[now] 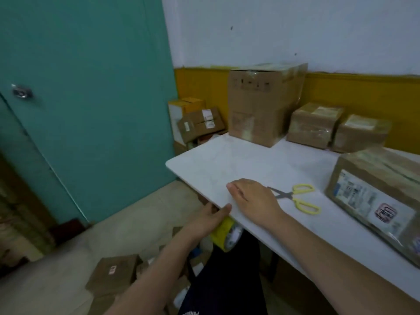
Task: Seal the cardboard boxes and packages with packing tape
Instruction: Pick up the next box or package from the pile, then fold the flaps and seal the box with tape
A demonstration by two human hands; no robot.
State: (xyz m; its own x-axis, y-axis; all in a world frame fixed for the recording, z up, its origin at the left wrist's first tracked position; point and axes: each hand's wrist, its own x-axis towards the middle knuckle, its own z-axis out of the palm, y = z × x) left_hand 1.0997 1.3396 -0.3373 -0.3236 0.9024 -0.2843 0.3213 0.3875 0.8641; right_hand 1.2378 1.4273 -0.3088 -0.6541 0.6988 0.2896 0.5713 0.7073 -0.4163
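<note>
Both hands sit at the near-left edge of the white table [227, 155], low in the middle of the frame. My left hand [208, 218] is curled around the roll of yellow packing tape [225, 235], holding it just under the table lip, thumb hooked up against the edge. My right hand [252, 196] lies flat and empty on the tabletop, fingers stretched toward the left, just beside the yellow-handled scissors [297, 197], whose blades point at my wrist.

I read this as a pause between parcels: tape in hand, no box in front of me. Next I would need to bring a box to the bare stretch of table and find the tape's free end, which I cannot see from here.

At right-centre lies a labelled package [372, 194], glossy with film or tape. Toward the upper right stand a tall carton [261, 105] and two small boxes [316, 123], their tops shiny as if taped. Lower left, more boxes on the floor [113, 273] look likely to be waiting.
</note>
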